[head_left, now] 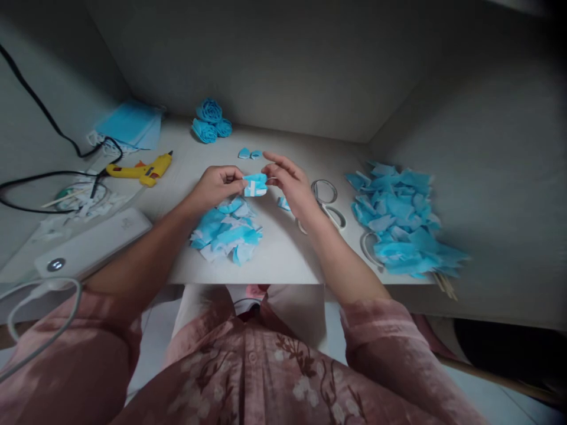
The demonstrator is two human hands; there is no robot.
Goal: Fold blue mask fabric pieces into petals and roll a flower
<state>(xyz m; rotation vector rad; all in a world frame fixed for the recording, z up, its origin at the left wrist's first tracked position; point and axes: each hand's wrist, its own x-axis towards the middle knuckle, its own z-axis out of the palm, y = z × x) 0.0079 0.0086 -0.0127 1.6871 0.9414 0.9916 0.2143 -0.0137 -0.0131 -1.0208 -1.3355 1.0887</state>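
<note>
Between my hands, above the white tabletop, is a small folded piece of blue-and-white mask fabric (256, 185) with a white strip across it. My left hand (218, 186) pinches its left edge between thumb and fingers. At the right edge, my right hand (292, 184) has its fingertips on the piece, with the index finger stretched out above it. Below lies a loose pile of cut blue and white fabric pieces (228, 230). Two small folded blue pieces (250, 154) rest behind my hands. Another small blue piece (284, 203) is partly hidden by my right hand.
White-handled scissors (333, 215) lie beside my right wrist. A larger blue fabric pile (398, 212) covers the right side. Blue fabric roses (210, 121) and stacked masks (133, 125) stand at the back. A yellow glue gun (144, 170), cables and a white power bank (95, 242) are left.
</note>
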